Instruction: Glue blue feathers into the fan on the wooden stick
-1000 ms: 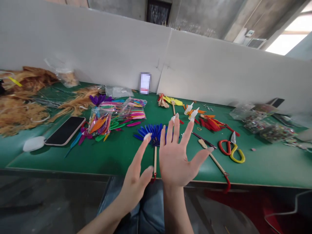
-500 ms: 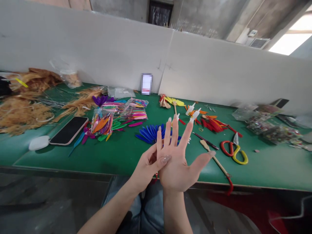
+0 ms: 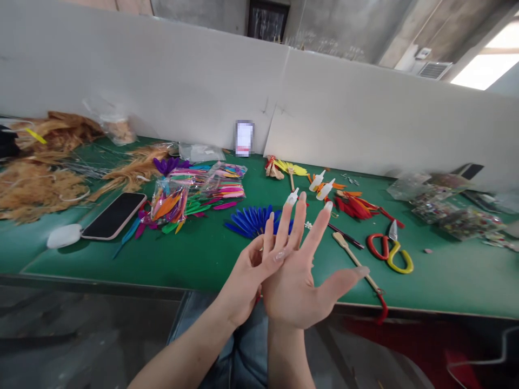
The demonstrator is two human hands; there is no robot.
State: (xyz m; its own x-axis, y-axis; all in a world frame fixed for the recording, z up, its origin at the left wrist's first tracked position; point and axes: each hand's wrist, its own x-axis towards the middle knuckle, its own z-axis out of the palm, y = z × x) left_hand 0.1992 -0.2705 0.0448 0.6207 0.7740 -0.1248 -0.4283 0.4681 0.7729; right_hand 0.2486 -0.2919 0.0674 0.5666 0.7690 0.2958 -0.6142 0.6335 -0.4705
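My left hand (image 3: 243,286) is closed around the little-finger side of my right hand, its thumb lying across the palm. My right hand (image 3: 290,283) faces palm up with fingers stretched and thumb spread out to the right. Just behind the hands a fan of blue feathers (image 3: 251,220) rests on the green table; its lower part is hidden by the hands. A bit of red shows under the hands. Past my right fingertips stand or lie white nozzle bottles (image 3: 325,190). A wooden stick (image 3: 357,262) with a red cord lies right of my thumb.
Red-and-yellow-handled scissors (image 3: 391,248) and dark tweezers-like sticks (image 3: 346,235) lie right. Red feathers (image 3: 352,205) and a yellow feather fan (image 3: 292,167) are behind. Bagged coloured feathers (image 3: 170,202), a phone (image 3: 115,216), a white case (image 3: 64,236) and tan fibre (image 3: 36,186) lie left.
My right hand has turned and tilted slightly to the right, its fingers leaning that way. My left thumb has shifted a little upward on the palm. Table items stay put.
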